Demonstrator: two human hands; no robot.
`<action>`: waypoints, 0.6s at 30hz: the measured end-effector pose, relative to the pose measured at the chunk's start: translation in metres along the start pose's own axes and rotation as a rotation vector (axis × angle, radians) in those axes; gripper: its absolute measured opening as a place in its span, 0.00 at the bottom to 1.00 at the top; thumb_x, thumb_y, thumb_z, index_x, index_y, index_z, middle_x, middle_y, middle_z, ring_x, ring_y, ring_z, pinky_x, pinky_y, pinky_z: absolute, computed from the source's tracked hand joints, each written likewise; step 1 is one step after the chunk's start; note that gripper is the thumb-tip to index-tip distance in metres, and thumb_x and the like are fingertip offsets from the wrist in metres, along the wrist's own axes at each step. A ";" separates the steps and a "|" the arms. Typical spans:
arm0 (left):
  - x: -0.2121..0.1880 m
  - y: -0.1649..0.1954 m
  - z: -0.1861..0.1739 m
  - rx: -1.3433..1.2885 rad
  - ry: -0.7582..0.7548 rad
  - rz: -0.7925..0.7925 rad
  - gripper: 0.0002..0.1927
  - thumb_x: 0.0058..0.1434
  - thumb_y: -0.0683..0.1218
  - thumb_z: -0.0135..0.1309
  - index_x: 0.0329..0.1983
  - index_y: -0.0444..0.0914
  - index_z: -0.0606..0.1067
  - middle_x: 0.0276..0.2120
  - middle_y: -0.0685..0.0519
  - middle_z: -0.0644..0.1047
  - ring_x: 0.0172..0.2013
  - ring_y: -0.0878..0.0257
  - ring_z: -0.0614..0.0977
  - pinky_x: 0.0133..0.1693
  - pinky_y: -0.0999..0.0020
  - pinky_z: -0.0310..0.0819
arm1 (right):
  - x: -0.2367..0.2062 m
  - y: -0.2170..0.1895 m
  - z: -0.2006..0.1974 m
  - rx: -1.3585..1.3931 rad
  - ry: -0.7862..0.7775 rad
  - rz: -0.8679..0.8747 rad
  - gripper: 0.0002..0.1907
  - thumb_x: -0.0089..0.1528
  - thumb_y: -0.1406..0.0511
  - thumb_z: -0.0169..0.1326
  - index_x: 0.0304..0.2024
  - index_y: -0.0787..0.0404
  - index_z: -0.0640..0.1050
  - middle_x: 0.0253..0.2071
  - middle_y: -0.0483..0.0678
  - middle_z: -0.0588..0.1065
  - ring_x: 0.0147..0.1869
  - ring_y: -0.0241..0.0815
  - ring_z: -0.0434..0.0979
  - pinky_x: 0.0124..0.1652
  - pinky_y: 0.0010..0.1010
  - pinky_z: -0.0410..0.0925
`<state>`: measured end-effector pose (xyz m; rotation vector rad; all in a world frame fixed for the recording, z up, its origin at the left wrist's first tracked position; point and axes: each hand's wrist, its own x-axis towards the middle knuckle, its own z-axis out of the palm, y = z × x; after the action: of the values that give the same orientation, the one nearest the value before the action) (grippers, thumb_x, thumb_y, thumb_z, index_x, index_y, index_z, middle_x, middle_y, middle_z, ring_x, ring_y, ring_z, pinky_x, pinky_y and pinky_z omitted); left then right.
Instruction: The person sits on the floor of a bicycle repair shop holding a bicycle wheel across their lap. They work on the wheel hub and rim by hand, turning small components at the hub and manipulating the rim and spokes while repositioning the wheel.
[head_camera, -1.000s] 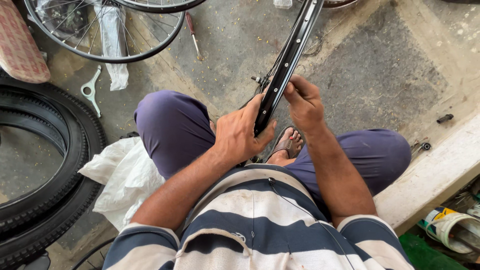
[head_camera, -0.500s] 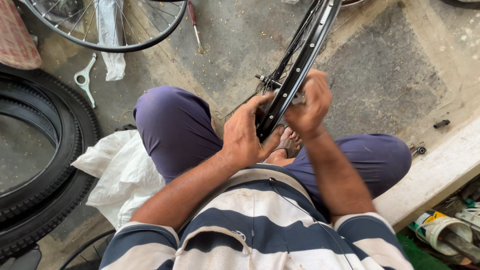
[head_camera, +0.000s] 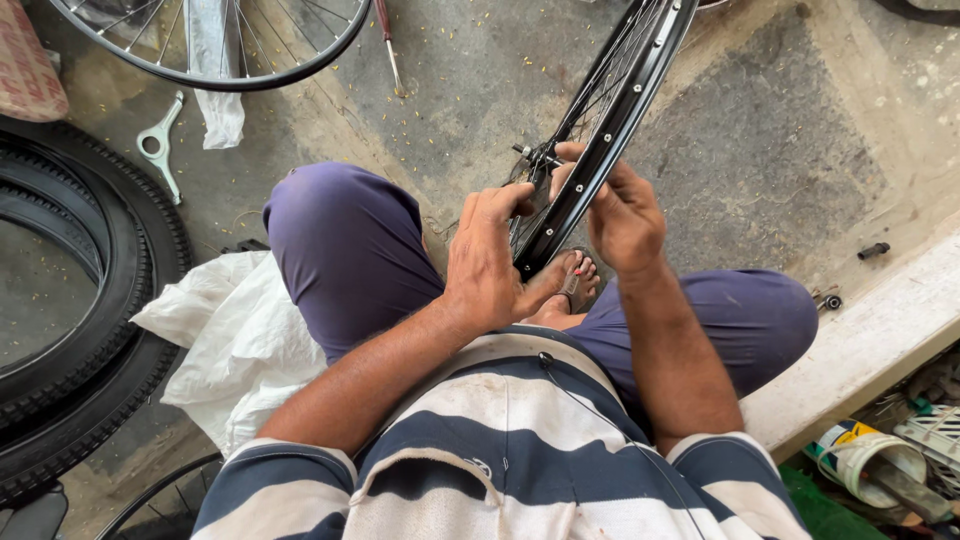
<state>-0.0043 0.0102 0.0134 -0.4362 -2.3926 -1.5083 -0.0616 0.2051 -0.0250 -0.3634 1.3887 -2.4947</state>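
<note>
A black bicycle wheel rim (head_camera: 620, 110) with spokes stands upright between my knees, its lower edge near my sandalled foot (head_camera: 570, 285). My left hand (head_camera: 485, 260) grips the rim's lower part from the left, fingers curled over its edge. My right hand (head_camera: 620, 215) holds the rim from the right, fingertips near the hub axle (head_camera: 535, 155). I sit on the concrete floor in purple trousers and a striped shirt.
Black tyres (head_camera: 90, 300) lie at the left. Another spoked wheel (head_camera: 220, 40) lies at the top left, with a metal wrench (head_camera: 158, 140) and a screwdriver (head_camera: 388, 45) nearby. A white sack (head_camera: 230, 340) lies by my left thigh. A concrete step (head_camera: 880, 330) runs along the right.
My hands have shifted along the rim: the right hand dropped slightly and turned, the left slid up onto the rim edge. The wheel has rotated a little.
</note>
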 end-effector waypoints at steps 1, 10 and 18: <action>0.000 0.000 0.000 -0.006 -0.001 0.000 0.41 0.57 0.51 0.69 0.66 0.35 0.60 0.49 0.44 0.72 0.49 0.49 0.75 0.52 0.55 0.71 | 0.003 -0.005 0.000 -0.024 -0.036 -0.011 0.20 0.71 0.63 0.54 0.63 0.67 0.74 0.47 0.53 0.79 0.52 0.41 0.78 0.54 0.28 0.71; 0.001 -0.002 0.003 -0.034 0.018 -0.009 0.41 0.57 0.52 0.68 0.67 0.34 0.60 0.52 0.43 0.73 0.52 0.48 0.75 0.57 0.54 0.71 | 0.016 -0.011 0.019 -1.461 0.270 -0.815 0.19 0.58 0.54 0.68 0.32 0.60 0.76 0.32 0.46 0.72 0.42 0.43 0.69 0.42 0.41 0.65; 0.001 -0.002 0.000 -0.063 0.010 -0.024 0.40 0.59 0.54 0.67 0.67 0.34 0.61 0.53 0.42 0.73 0.53 0.48 0.75 0.57 0.55 0.71 | -0.012 0.002 0.004 -0.607 0.146 -0.197 0.14 0.73 0.60 0.59 0.48 0.65 0.76 0.47 0.52 0.78 0.49 0.40 0.76 0.50 0.32 0.72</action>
<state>-0.0063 0.0092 0.0122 -0.4132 -2.3560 -1.5963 -0.0489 0.2049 -0.0258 -0.4555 2.2630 -2.2199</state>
